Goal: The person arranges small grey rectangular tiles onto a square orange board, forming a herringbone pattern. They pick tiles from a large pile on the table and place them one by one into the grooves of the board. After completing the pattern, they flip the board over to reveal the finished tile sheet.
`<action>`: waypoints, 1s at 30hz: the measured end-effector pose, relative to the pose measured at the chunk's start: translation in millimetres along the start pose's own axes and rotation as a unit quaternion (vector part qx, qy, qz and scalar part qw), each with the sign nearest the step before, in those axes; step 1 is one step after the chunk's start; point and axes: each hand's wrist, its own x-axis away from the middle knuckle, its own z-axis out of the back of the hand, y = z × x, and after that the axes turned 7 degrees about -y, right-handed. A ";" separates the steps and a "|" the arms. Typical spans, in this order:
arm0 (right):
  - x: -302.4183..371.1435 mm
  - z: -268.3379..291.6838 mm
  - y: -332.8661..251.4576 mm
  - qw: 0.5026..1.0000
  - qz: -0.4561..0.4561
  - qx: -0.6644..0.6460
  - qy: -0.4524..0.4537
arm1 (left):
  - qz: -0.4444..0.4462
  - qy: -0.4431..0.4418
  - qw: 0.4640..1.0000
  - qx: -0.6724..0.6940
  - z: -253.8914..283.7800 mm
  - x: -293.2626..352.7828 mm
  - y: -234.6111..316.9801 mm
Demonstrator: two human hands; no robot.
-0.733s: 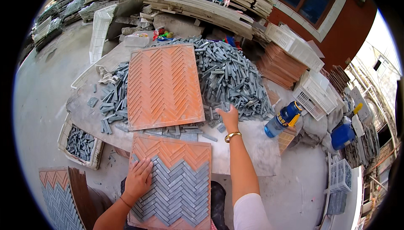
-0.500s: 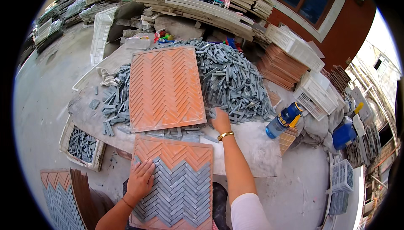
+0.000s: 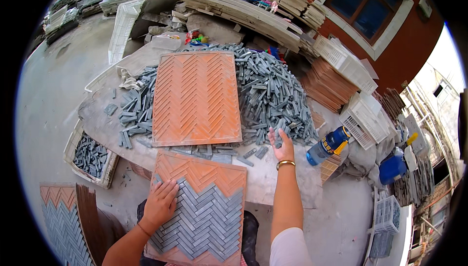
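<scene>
My left hand (image 3: pixel 161 201) lies flat, fingers stretched, on the left edge of an orange herringbone tray (image 3: pixel 200 166) in front of me. Grey stone strips (image 3: pixel 207 219) fill most of this tray in a zigzag pattern; its upper grooves and bottom edge show bare orange. My right hand (image 3: pixel 284 152) is raised at the near right edge of a heap of loose grey strips (image 3: pixel 275 88), palm turned up and fingers curled. A grey strip (image 3: pixel 278 140) shows between thumb and fingers. A second, unfilled orange tray (image 3: pixel 196 98) leans on the heap beyond.
A blue bottle (image 3: pixel 327 146) stands on the table right of my right hand. White crates (image 3: pixel 343 61) and stacked orange trays (image 3: pixel 327 83) are farther right. At left sit a crate of strips (image 3: pixel 113 171) and a filled tray (image 3: pixel 58 193) against a stack.
My right hand has moved right along the heap's near edge and turned its palm up. Loose strips now lie where it was. My left hand stays on the tray.
</scene>
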 end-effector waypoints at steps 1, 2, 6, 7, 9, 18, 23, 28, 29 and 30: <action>2.4 -1.9 -9.1 0.997 -0.008 -0.079 -0.018 | 0.000 0.001 1.000 0.001 0.0 -1.6 -1.0; 0.5 3.7 -11.2 0.999 -0.001 -0.048 -0.010 | -0.001 0.002 1.000 0.000 -0.3 -1.8 -0.5; -17.1 15.5 13.3 0.959 -0.014 0.265 0.103 | -0.004 0.002 1.000 -0.008 -1.4 -2.9 0.8; -26.5 25.2 21.3 0.909 0.011 0.403 0.106 | -0.008 0.005 1.000 -0.008 -2.5 -5.6 1.5; -44.7 51.9 28.1 0.728 0.056 0.663 0.163 | -0.026 0.010 1.000 0.005 -7.7 -16.1 5.1; -9.1 -24.0 41.4 0.647 0.051 0.745 0.156 | -0.005 0.000 1.000 -0.008 3.3 -2.0 -0.7; 8.0 -0.2 12.6 0.931 -0.122 0.325 0.117 | -0.005 0.003 1.000 0.017 -1.1 -3.2 0.6; 70.4 -5.9 -7.2 0.984 -0.162 0.060 -0.044 | -0.013 0.015 1.000 0.008 -2.2 -2.7 -0.4; 84.2 -12.1 -4.2 0.983 -0.165 0.024 -0.074 | -0.010 0.016 1.000 0.010 -1.9 -1.0 -1.1; 98.4 -18.4 -0.8 0.980 -0.168 -0.011 -0.104 | -0.007 0.017 1.000 0.012 -1.8 0.2 -1.7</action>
